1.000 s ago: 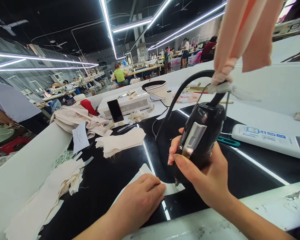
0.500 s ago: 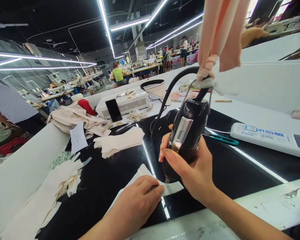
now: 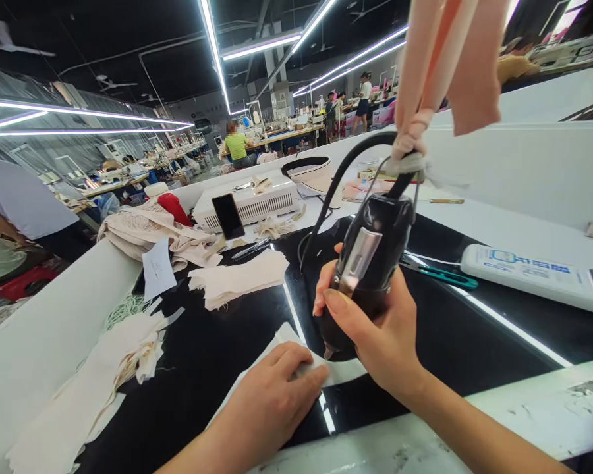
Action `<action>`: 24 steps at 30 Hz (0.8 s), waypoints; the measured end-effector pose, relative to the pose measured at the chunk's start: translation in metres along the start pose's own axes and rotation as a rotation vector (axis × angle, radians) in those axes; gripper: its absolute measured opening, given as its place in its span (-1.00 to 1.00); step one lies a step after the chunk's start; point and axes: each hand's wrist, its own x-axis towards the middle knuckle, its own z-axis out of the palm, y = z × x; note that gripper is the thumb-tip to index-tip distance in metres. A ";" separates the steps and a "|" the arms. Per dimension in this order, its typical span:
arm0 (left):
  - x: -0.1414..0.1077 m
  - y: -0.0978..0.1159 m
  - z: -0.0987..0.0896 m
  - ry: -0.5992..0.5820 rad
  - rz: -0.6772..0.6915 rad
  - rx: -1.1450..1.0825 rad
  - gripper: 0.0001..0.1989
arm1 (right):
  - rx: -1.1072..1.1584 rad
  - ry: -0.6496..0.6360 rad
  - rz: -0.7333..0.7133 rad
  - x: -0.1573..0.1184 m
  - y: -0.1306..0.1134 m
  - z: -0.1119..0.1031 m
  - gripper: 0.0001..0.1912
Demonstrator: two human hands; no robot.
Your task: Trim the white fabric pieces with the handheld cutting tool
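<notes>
- Beneath everything, a glossy black counter (image 3: pixel 202 355) streaked with reflected light.
- To the right, a white device (image 3: pixel 538 273) bearing blue printing, too blurred to read.
- At centre, a black tool (image 3: pixel 368 260) tied to hanging pink cloth (image 3: pixel 411 131), tilted, top leaning right, lower end down and left.
- On the counter, a pale fabric piece (image 3: pixel 344 374), below and left of the right grip; long axis mostly covered, hard to tell.
- Right grip (image 3: pixel 388 339): wrapped round the tool's body.
- Left grip (image 3: pixel 281 385): laid over the fabric, nearer to it; whether pinching, cannot tell.
- Farther left, a paper slip (image 3: pixel 158 271), small printed lines unreadable.
- Smallest, the tool's tip (image 3: pixel 329 353), just beside the left fingertips; contact with the fabric uncertain.
</notes>
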 end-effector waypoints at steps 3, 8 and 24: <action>0.000 0.000 -0.001 -0.005 -0.006 0.007 -0.72 | -0.004 -0.014 0.006 0.000 0.001 0.003 -0.68; -0.003 0.002 0.000 0.004 -0.015 0.003 -0.72 | -0.064 -0.031 0.010 -0.001 0.002 0.003 -0.76; -0.005 0.000 0.004 0.025 -0.044 -0.025 -0.75 | -0.024 -0.056 0.028 -0.001 0.011 0.008 -0.72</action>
